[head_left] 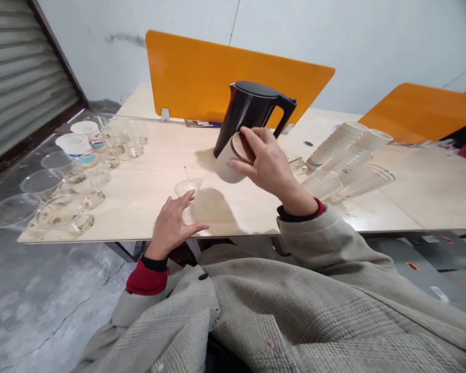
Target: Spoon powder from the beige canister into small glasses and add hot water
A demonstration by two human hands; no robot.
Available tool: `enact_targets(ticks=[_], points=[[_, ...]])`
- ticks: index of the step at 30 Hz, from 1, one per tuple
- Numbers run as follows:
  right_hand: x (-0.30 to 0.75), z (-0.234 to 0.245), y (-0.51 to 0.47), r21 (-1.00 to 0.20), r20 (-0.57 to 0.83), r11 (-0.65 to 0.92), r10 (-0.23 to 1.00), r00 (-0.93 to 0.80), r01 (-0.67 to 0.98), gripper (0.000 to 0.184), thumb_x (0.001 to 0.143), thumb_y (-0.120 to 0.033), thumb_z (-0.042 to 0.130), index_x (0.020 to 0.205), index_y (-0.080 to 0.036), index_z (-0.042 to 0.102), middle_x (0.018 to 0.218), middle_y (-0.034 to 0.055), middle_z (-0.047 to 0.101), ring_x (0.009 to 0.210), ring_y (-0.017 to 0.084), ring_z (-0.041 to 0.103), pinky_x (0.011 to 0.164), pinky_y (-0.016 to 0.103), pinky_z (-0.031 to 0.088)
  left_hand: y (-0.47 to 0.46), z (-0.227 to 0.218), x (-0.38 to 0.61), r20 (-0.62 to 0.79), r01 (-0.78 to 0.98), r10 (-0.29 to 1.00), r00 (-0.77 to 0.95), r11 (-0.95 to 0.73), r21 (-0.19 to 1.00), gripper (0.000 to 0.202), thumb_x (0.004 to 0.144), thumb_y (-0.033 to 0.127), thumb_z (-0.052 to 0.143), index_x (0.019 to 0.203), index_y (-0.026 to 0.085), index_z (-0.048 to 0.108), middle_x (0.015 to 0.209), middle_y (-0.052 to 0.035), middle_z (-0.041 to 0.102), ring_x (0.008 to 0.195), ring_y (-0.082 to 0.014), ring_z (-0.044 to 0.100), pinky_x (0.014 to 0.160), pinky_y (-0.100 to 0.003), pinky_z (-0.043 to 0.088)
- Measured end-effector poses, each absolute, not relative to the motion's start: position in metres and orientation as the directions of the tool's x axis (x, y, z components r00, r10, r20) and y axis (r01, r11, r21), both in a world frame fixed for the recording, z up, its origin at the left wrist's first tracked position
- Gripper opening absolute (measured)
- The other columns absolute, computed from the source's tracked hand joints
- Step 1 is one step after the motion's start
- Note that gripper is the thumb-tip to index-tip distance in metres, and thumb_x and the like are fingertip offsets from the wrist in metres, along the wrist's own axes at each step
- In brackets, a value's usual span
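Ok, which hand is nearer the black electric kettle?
Right. The right hand holds a paper cup just in front of the black electric kettle. The left hand is farther away, at the near edge of the table, beside a clear glass.

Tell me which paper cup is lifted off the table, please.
The paper cup held tilted in the right hand. The other paper cups all rest on the table, at its left end or lying at the right.
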State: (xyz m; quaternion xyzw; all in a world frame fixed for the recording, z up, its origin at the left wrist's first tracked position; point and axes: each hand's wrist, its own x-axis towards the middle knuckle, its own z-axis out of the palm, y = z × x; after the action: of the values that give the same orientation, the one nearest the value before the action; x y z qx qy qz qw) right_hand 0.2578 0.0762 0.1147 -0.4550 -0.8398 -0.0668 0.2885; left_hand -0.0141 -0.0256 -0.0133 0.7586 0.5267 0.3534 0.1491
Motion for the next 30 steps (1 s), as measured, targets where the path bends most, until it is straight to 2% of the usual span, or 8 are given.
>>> enact_targets(ticks=[4,8,12,15,23,30], points=[[0.230,0.113,0.139,-0.123,0.533,0.502,0.761,-0.369,0.856,0.083,0.098,-0.064,0.063,0.166,-0.019,0.044,0.152,0.0218,0.051,0.143,0.048,0.046,0.116,0.071,0.045,-0.026,-0.014,-0.013,0.374,0.689,0.912,0.170,-0.382,0.616,0.096,0.081,0.070,0.083,0.160,0.027,0.048,0.144,-0.0117,0.075,0.139,-0.0327,0.068,0.132,-0.063,0.035],[0.190,0.095,0.183,-0.159,0.448,0.437,0.831,-0.329,0.885,0.080,0.096,-0.057,0.067,0.163,-0.016,0.048,0.155,0.0241,0.051,0.139,0.046,0.051,0.113,0.066,0.049,-0.026,-0.015,-0.012,0.370,0.658,0.917,0.147,-0.370,0.656,0.094,0.081,0.068,0.084,0.159,0.027,0.049,0.143,-0.0118,0.075,0.132,-0.0317,0.073,0.132,-0.062,0.035],[0.160,0.078,0.199,-0.189,0.390,0.476,0.839,-0.379,0.859,0.074,0.094,-0.051,0.071,0.158,-0.018,0.055,0.156,0.0214,0.054,0.139,0.043,0.053,0.114,0.058,0.051,-0.026,-0.016,-0.013,0.375,0.640,0.917,0.137,-0.371,0.673,0.093,0.081,0.064,0.087,0.158,0.027,0.049,0.142,-0.0121,0.076,0.132,-0.0318,0.073,0.132,-0.063,0.035],[0.147,0.070,0.203,-0.202,0.342,0.498,0.843,-0.416,0.843,0.076,0.093,-0.049,0.073,0.160,-0.017,0.055,0.159,0.0197,0.053,0.141,0.042,0.052,0.116,0.055,0.051,-0.027,-0.016,-0.013,0.375,0.640,0.916,0.142,-0.374,0.671,0.092,0.081,0.062,0.087,0.158,0.026,0.050,0.141,-0.0128,0.076,0.133,-0.0311,0.073,0.132,-0.062,0.036],[0.144,0.064,0.214,-0.234,0.280,0.507,0.852,-0.442,0.830,0.079,0.095,-0.055,0.070,0.162,-0.018,0.052,0.165,0.0186,0.049,0.143,0.042,0.051,0.116,0.054,0.050,-0.028,-0.017,-0.012,0.381,0.643,0.913,0.144,-0.379,0.665,0.093,0.082,0.064,0.086,0.158,0.028,0.049,0.142,-0.0122,0.076,0.133,-0.0305,0.073,0.132,-0.064,0.035],[0.146,0.064,0.222,-0.274,0.275,0.563,0.823,-0.498,0.780,0.073,0.095,-0.054,0.071,0.158,-0.021,0.056,0.166,0.0168,0.050,0.148,0.040,0.050,0.119,0.056,0.047,-0.028,-0.016,-0.012,0.368,0.636,0.920,0.136,-0.366,0.679,0.086,0.085,0.062,0.084,0.157,0.029,0.051,0.140,-0.0114,0.077,0.132,-0.0310,0.073,0.133,-0.065,0.034]])
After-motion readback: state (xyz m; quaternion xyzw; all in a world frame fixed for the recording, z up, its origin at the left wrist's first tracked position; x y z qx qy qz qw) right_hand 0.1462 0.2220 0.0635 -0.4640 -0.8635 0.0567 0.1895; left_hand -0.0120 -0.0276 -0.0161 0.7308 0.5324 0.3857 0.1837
